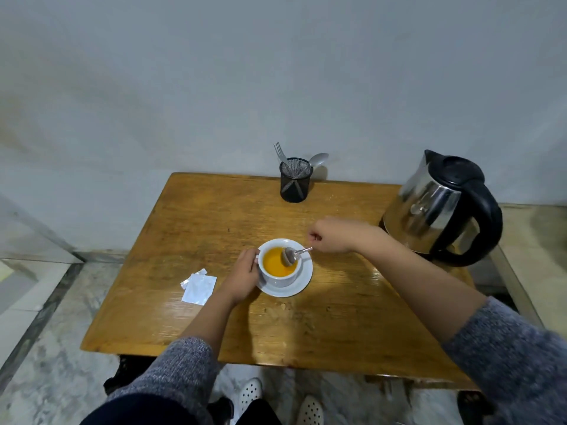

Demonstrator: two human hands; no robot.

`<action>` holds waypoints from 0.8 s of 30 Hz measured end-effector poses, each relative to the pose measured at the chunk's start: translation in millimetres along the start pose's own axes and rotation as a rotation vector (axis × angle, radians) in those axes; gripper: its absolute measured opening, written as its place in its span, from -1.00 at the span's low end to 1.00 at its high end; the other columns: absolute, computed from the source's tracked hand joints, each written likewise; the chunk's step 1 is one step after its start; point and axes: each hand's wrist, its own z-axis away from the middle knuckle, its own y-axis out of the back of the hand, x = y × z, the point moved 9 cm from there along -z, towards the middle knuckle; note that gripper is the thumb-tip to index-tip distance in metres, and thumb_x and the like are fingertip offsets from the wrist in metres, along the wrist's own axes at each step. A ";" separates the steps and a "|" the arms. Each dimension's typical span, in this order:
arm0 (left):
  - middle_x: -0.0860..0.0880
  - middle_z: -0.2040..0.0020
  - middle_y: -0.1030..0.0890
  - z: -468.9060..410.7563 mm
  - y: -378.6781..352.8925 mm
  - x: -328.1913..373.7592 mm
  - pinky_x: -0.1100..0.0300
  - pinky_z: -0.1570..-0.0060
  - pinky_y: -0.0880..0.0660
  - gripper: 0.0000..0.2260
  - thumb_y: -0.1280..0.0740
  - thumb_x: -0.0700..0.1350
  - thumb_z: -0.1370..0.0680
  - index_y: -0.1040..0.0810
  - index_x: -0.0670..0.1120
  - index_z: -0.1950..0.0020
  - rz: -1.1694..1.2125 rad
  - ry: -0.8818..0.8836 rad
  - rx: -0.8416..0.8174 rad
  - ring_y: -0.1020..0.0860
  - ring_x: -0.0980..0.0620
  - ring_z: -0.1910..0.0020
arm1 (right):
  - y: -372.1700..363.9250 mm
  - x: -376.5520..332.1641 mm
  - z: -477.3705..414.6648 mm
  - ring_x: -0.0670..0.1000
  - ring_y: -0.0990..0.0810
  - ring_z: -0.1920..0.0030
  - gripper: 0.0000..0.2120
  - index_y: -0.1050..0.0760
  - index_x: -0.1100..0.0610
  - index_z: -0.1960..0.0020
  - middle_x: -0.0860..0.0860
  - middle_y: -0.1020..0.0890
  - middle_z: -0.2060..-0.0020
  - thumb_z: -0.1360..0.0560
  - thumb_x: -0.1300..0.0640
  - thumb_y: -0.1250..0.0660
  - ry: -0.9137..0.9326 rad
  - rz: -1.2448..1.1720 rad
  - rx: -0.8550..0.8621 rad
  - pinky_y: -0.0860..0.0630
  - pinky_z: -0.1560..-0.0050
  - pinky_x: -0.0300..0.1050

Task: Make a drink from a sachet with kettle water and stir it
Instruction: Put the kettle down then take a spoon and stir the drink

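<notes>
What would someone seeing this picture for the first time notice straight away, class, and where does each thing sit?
The eye goes first to the white cup of bright orange drink on its saucer at the table's middle, where the right hand holds a spoon in it and the left hand steadies the cup. Next comes the shiny steel kettle at the table's far right corner.

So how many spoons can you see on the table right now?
2. One spoon is held by the right hand, its bowl at the cup. The other spoon stands in the mesh holder beside a fork. More could be hidden inside.
</notes>
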 end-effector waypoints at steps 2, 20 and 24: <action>-0.11 -0.18 -0.42 -1.4 -0.4 -2.6 0.18 -0.07 -0.28 -0.77 -0.07 -0.11 -0.61 -0.41 -0.12 -0.20 0.004 0.009 -0.012 -0.40 0.02 -0.09 | -7.9 -5.6 -3.1 0.06 -0.37 0.25 -0.86 -0.38 0.09 0.25 0.03 -0.45 0.28 -0.49 0.15 -0.20 -0.031 -0.010 -0.051 -0.30 0.27 -0.09; -0.05 -0.07 -0.42 -2.3 1.9 0.2 0.19 -0.01 -0.30 -0.83 -0.08 -0.12 -0.61 -0.42 -0.09 -0.12 0.004 -0.008 -0.029 -0.42 0.03 -0.04 | 1.9 -27.9 -11.0 -0.19 -0.63 0.37 -0.92 -0.64 0.17 0.15 -0.04 -0.69 0.39 -0.46 0.24 -0.36 0.054 -0.371 0.033 -0.50 0.29 -0.33; -0.06 -0.04 -0.42 -1.9 2.9 0.9 0.21 0.03 -0.29 -0.89 -0.08 -0.13 -0.61 -0.39 -0.01 -0.04 -0.007 -0.035 -0.023 -0.41 0.03 -0.01 | 7.8 -41.6 -13.3 -0.15 -0.66 0.33 -0.86 -0.66 0.19 0.04 -0.10 -0.69 0.40 -0.49 0.16 -0.37 0.154 -0.454 0.095 -0.57 0.28 -0.33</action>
